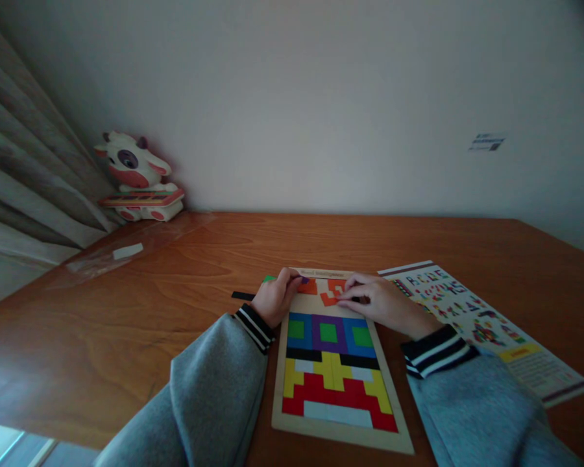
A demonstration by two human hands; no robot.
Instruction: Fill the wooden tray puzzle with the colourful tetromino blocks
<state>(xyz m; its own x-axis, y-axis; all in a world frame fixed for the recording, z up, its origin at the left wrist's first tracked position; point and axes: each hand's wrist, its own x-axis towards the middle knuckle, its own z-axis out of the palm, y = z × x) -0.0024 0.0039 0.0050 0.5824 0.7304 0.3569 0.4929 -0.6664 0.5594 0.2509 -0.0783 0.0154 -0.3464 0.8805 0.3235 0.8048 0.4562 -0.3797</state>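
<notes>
A wooden puzzle board lies in front of me, its lower part packed with coloured flat pieces. Green squares sit inside blue and purple frames, above black, yellow, red and white pieces. At the board's upper left, my left hand pinches a small purple puzzle piece, mostly hidden by the fingers. From the right, my right hand has its thumb and fingertips closed on an orange puzzle piece in the upper section. Another orange piece lies beside the left fingertips.
A printed pattern sheet lies right of the board, partly under my right sleeve. Left of the board are a black piece and a green piece. A cow toy and clear plastic with a white label are at the far left.
</notes>
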